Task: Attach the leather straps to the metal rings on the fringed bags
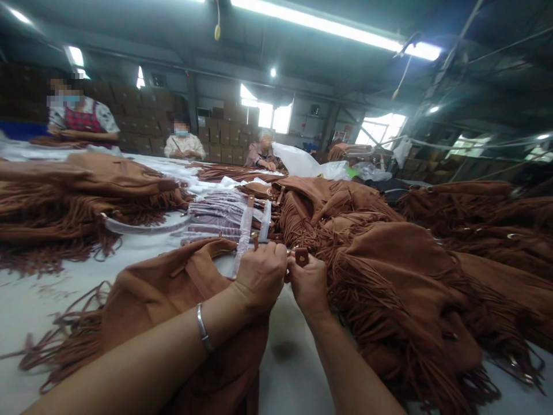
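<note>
My left hand (262, 275), with a silver bracelet on its wrist, is closed round a brown leather strap (255, 241) whose end sticks up above the fist. Against it on the right, my right hand (309, 282) pinches a brown leather tab (302, 257) with a metal stud. Small metal parts between the hands are mostly hidden by the fingers. Under my left forearm lies a brown suede bag (151, 294) with fringe spread to its left. A strap wrapped in clear plastic (245, 230) stands just behind my left hand.
Fringed brown bags are heaped at the right (397, 271) and left (116, 184). Plastic-wrapped straps (216, 213) lie ahead on the white table (26, 300). Three people sit beyond, before stacked cartons (227, 132).
</note>
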`<state>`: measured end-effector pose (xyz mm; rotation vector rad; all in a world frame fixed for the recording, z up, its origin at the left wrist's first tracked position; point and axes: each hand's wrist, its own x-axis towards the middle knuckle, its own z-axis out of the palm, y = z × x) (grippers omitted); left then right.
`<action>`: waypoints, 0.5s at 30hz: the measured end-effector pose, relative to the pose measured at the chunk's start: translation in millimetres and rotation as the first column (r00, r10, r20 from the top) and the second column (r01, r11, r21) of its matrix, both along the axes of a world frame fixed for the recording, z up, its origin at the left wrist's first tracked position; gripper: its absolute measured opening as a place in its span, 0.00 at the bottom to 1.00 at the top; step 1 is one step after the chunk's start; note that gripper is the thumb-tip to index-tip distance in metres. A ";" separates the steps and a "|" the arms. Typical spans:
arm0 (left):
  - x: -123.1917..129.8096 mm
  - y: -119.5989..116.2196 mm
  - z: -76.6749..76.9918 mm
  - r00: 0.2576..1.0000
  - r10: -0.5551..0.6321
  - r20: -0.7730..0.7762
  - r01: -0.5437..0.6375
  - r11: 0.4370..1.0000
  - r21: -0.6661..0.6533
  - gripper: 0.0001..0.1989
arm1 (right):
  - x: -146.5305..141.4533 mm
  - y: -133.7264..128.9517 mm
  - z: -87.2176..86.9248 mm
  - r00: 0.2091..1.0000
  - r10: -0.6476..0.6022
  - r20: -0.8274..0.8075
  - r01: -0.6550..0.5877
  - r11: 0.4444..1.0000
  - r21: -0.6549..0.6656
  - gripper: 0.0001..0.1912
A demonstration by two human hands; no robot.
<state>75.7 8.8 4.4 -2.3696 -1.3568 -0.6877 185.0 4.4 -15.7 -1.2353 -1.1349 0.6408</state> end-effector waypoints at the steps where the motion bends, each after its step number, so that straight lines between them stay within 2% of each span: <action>1: 0.2 0.4 0.0 1.000 -0.001 0.005 0.001 1.000 0.006 0.08 | 0.6 0.3 0.6 1.000 0.009 -0.003 -0.009 1.000 -0.004 0.08; 7: 0.3 1.4 -0.6 1.000 -0.006 0.003 0.006 1.000 0.022 0.07 | 3.2 0.2 4.1 1.000 0.025 -0.003 -0.025 1.000 -0.017 0.13; 15: 5.6 2.7 -5.5 1.000 0.010 -0.020 -0.010 1.000 -0.004 0.10 | 1.8 7.2 -12.6 0.995 -0.084 0.046 0.083 0.996 0.032 0.11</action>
